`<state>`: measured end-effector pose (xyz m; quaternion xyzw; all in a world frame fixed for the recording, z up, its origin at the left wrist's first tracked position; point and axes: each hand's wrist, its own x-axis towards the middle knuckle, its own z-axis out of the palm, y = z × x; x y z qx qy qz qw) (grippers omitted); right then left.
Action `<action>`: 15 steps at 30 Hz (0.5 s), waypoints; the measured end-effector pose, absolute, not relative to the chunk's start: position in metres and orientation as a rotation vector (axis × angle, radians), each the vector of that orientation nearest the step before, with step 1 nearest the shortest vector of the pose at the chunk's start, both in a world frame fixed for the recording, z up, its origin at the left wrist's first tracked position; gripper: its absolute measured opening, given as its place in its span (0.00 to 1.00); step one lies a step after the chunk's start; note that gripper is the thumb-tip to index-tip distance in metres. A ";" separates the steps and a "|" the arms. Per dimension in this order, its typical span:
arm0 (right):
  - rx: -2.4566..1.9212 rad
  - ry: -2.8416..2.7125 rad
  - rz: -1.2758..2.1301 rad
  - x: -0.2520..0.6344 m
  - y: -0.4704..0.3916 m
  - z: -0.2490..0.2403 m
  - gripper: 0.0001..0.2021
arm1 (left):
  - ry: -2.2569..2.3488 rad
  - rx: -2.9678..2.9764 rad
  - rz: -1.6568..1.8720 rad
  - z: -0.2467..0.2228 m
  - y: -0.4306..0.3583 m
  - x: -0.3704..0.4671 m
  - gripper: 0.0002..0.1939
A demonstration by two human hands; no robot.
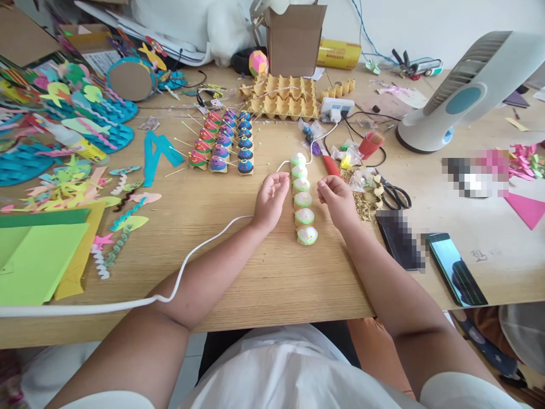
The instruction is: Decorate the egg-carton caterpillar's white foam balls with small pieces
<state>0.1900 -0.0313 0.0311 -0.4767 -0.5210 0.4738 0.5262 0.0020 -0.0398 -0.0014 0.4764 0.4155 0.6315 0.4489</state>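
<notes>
A strip cut from an egg carton (304, 216) lies lengthwise in front of me, its row of cups painted white with green rims and small yellow dots. My left hand (271, 199) hovers just left of the strip, fingers loosely curved and holding nothing visible. On the other side, my right hand (338, 199) has thumb and forefinger pinched together; anything between them is too small to make out. Neither hand visibly touches the strip. Farther back stand finished-looking painted carton strips (220, 150) in red, purple and blue, with thin green-tipped sticks poking out.
A white cable (187, 258) crosses my left forearm. Scissors (395, 196), a phone (457, 270) and a fan (460, 94) are on the right. Coloured paper (38, 255) and paper cut-outs (63, 182) cover the left. Uncut egg cartons (283, 96) and a power strip (337, 106) lie behind.
</notes>
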 end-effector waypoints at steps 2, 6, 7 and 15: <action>-1.127 -1.239 1.161 0.189 -0.033 0.033 0.27 | 1.002 1.218 1.567 -0.001 -0.041 0.001 0.23; -1.105 -1.319 1.184 0.189 -0.034 0.035 0.34 | 0.959 1.268 1.566 0.001 -0.045 0.003 0.21; -1.096 -1.330 1.194 0.189 -0.034 0.036 0.34 | 0.956 1.288 1.567 0.002 -0.046 0.003 0.21; -1.030 -1.451 1.149 0.187 -0.041 0.041 0.33 | 1.010 1.763 1.549 0.016 -0.057 0.000 0.15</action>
